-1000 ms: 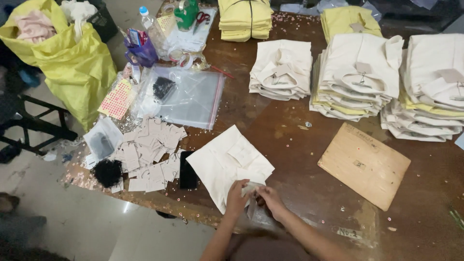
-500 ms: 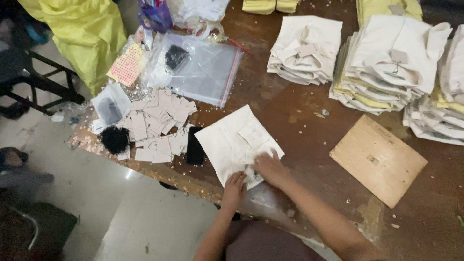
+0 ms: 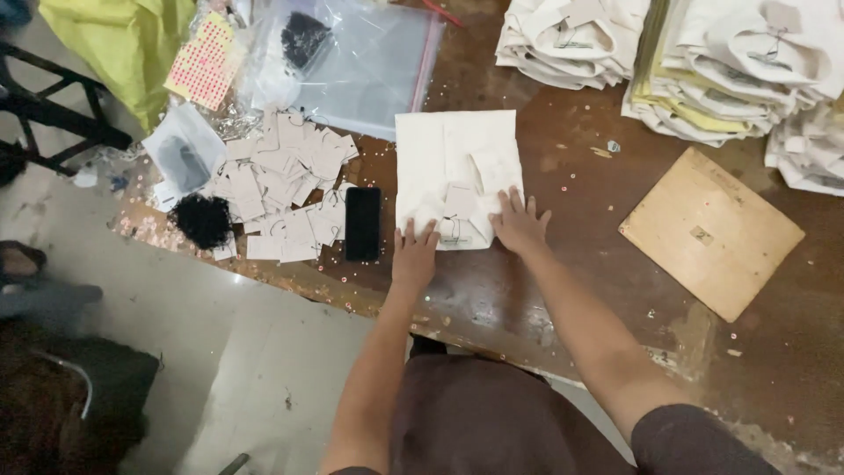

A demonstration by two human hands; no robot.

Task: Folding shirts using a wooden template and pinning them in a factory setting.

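Shirt (image 3: pixel 457 171), folded, cream, lies flat on table (image 3: pixel 563 290), long axis running away from me. I see both hands open, palms pressing its near edge: left hand (image 3: pixel 413 255) at near-left corner, right hand (image 3: pixel 519 224) at near-right, about equally close. Paper tag (image 3: pixel 459 200) sits between them. Phone (image 3: pixel 362 223) just left of shirt, board (image 3: pixel 710 232) well right; nothing blocks.
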